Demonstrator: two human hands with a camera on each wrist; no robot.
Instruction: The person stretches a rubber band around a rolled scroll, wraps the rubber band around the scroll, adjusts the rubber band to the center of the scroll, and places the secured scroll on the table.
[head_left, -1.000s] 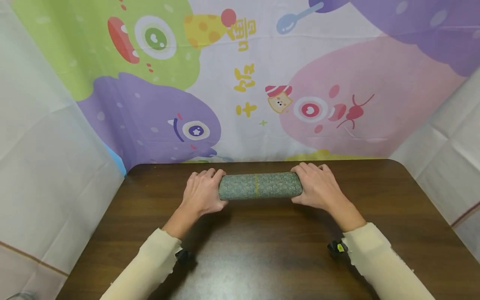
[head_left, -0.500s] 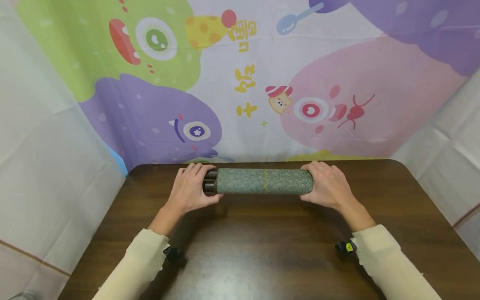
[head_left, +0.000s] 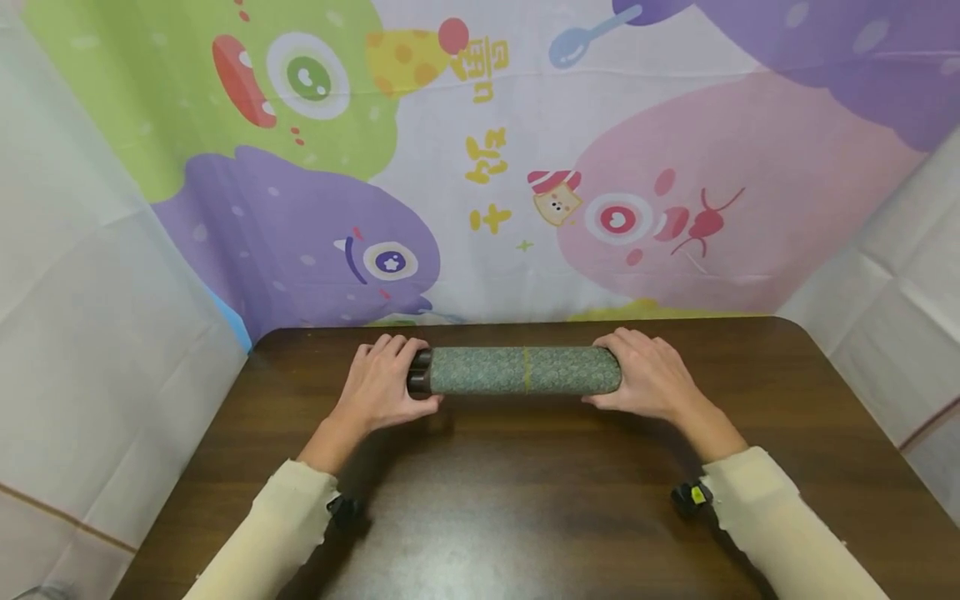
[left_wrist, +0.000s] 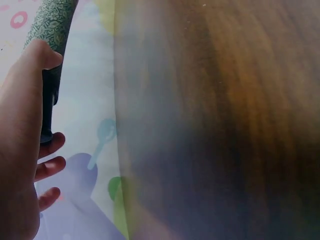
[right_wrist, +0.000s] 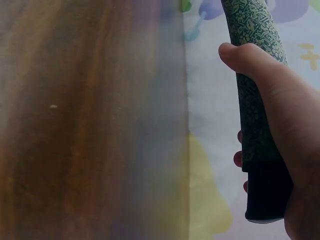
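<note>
A green floral-patterned scroll [head_left: 480, 371] lies level across the middle of the head view, with a thin yellow band [head_left: 527, 370] around its center. Two dark roller ends [head_left: 420, 371] stick out at its left side. My left hand [head_left: 381, 379] grips that end, thumb below and fingers on top. At the other end my right hand [head_left: 648, 373] holds the patterned part and hides the tip from the head camera. A dark end [right_wrist: 267, 195] shows there in the right wrist view. The scroll appears raised over the dark wooden table [head_left: 480, 500].
Behind the table's far edge hangs a cartoon-printed curtain [head_left: 510, 275]. White sheeting [head_left: 82, 300] stands along the left, and more white sheeting [head_left: 900, 275] along the right. Black wrist devices [head_left: 345, 507] sit beneath the cream sleeves [head_left: 273, 517].
My hands have spread apart, the left one moving outward and baring the dark roller ends. The scroll appears longer between them. It has dipped slightly over the last half second.
</note>
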